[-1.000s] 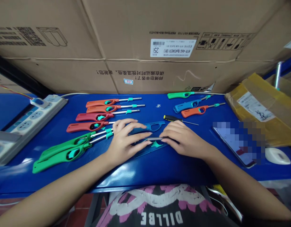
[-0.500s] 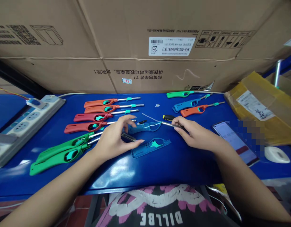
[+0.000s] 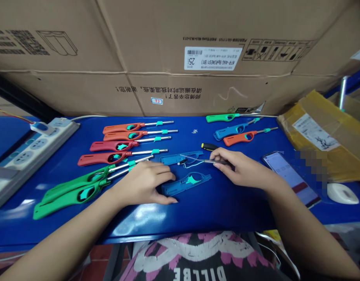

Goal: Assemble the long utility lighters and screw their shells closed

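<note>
My right hand (image 3: 236,168) pinches a metal lighter tube (image 3: 211,161). From its left end run thin wires (image 3: 193,164) and a clear thin hose (image 3: 187,157), beside a small black part (image 3: 182,161). Under these lies one blue lighter half-shell (image 3: 169,158). Nearer to me is the other blue half-shell (image 3: 175,188), which carries a turquoise trigger (image 3: 193,179). My left hand (image 3: 147,181) rests low over the table left of that shell, thumb and fingers apart and curved. What lies beneath its palm is hidden.
Several orange, red and green lighters (image 3: 109,158) lie at left, by a power strip (image 3: 33,156). Three more lighters (image 3: 238,137) are at the back right. A yellow-handled screwdriver (image 3: 209,146), a phone (image 3: 291,179), a white mouse (image 3: 343,192) and a taped carton (image 3: 323,136) stand around.
My left hand has come down to the table; the dark cylinder it held is out of sight. The tube in my right hand has lowered slightly, and its wires have left the far half-shell.
</note>
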